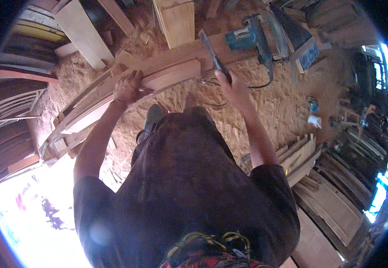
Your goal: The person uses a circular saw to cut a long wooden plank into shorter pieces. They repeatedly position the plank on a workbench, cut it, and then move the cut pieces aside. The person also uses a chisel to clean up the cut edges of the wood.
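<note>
A smooth, reddish-brown wooden board (176, 75) here, left hand (129, 88) arched over it, fingers gripping its edge; right hand (230, 85) raised, fingers wrapped round a slim, dark, straight-bladed tool (213, 52)

The right hand (232, 87) hides the butt of a slender dark tool (211, 49), whose exact kind cannot be told. Under the left hand (129, 88), the covered stretch of plank (174, 76) is hidden. Beyond the tool grip, a pale board (177, 26) is cut off by the upper edge; well right, a small blue object (313, 105) is too small to identify.
</note>
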Action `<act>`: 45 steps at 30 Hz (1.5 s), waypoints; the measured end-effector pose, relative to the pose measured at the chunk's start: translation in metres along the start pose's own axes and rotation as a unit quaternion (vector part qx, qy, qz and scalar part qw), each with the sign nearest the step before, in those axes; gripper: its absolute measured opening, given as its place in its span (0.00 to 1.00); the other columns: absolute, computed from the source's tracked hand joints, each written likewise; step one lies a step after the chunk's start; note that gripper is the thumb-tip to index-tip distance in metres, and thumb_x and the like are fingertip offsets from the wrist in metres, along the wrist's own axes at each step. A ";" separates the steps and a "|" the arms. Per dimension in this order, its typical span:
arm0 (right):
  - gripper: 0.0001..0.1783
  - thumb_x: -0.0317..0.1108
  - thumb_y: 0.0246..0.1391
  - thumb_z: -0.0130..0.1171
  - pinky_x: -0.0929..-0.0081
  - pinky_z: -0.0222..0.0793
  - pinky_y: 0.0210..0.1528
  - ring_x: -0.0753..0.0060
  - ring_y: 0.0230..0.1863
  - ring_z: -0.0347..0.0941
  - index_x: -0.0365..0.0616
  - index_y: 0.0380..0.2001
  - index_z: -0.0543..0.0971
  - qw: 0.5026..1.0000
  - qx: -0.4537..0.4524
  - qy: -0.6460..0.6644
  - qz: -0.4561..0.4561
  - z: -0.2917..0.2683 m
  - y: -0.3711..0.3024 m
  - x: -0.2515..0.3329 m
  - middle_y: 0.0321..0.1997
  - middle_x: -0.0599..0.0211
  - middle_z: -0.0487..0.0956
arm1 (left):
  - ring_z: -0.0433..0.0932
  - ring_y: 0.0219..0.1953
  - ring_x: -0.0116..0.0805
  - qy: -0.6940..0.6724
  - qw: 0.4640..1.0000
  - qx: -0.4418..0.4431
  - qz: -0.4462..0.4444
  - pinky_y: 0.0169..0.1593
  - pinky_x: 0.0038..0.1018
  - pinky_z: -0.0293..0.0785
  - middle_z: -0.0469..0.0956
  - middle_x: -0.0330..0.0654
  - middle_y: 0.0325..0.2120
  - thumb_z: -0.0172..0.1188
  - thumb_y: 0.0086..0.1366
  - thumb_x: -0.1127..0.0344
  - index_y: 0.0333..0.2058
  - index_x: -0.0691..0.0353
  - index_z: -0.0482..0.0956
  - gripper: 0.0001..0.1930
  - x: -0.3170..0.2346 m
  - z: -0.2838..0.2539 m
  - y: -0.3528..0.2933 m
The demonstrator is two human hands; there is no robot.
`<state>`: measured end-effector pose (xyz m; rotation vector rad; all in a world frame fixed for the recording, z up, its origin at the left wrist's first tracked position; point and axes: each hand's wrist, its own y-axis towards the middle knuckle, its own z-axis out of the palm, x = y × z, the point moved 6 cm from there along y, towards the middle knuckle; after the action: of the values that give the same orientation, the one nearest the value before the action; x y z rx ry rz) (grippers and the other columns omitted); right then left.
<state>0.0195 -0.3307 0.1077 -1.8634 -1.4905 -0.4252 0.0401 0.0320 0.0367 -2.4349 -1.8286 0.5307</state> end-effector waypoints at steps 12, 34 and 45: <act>0.31 0.55 0.51 0.75 0.63 0.75 0.45 0.63 0.39 0.80 0.41 0.46 0.79 0.977 0.044 0.151 -0.145 0.024 0.109 0.014 0.36 0.62 0.83 | 0.76 0.57 0.53 -0.002 0.999 -0.037 0.025 0.59 0.47 0.75 0.75 0.48 0.54 0.68 0.60 0.41 0.58 0.53 0.71 0.34 -0.004 -0.002 -0.007; 0.29 0.48 0.56 0.69 0.50 0.77 0.43 0.43 0.40 0.82 0.51 0.57 0.77 0.927 -0.161 -0.168 -0.293 -0.007 0.158 0.086 0.36 0.52 0.84 | 0.79 0.48 0.48 0.041 0.988 -0.142 0.050 0.51 0.44 0.77 0.78 0.46 0.48 0.71 0.58 0.48 0.50 0.59 0.77 0.28 -0.020 -0.004 -0.021; 0.21 0.47 0.55 0.74 0.63 0.76 0.36 0.54 0.29 0.82 0.43 0.42 0.82 0.979 -0.117 -0.023 -0.165 0.005 0.045 0.013 0.28 0.63 0.84 | 0.77 0.53 0.46 0.016 0.999 -0.036 -0.020 0.55 0.47 0.72 0.76 0.43 0.48 0.67 0.61 0.46 0.49 0.54 0.73 0.25 -0.020 0.002 -0.017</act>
<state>0.0651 -0.3217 0.0981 -1.8114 -1.8561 -0.7456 0.0192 0.0177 0.0435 -2.4306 -1.9119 0.4285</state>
